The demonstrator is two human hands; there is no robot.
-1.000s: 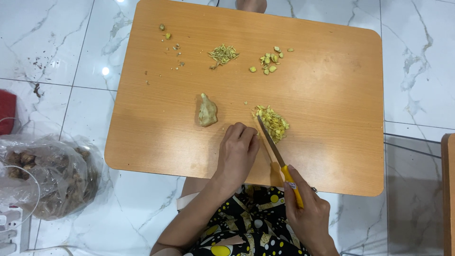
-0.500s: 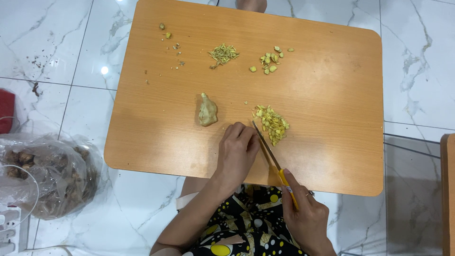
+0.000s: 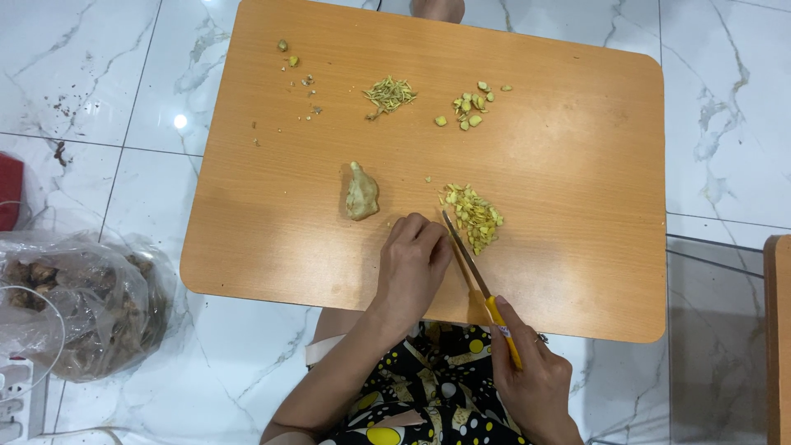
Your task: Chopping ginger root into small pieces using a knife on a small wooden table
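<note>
While the right hand point(image 3: 535, 383) grips a knife point(image 3: 478, 284) by its yellow handle, fingers wrapped fully around it, the blade angles far-left across the wooden board point(image 3: 577, 206) with its tip at the near-left edge of a pile of chopped yellow pieces point(image 3: 473, 216). Left hand point(image 3: 412, 268) sits palm down on the board just left of the blade, fingers curled under, knuckles close to the steel — can't tell if it's pinning anything beneath; nothing visible in it.

Chopped pile lies mid-board, right of the blade tip, touching or nearly touching it. A peeled ginger knob point(image 3: 361, 194) rests on the board left of the pile, far-left of the left hand, apart from both.

Far side of the board: a small heap of thin shreds point(image 3: 389, 93), and right of it a loose cluster of small chunks point(image 3: 471, 103). A few scraps point(image 3: 288, 56) at the far-left corner.

Board sits on a white marble-pattern tiled floor point(image 3: 99, 91). On the floor at near left — a clear plastic bag point(image 3: 82, 305) holding brown lumpy roots, well apart from the board.
</note>
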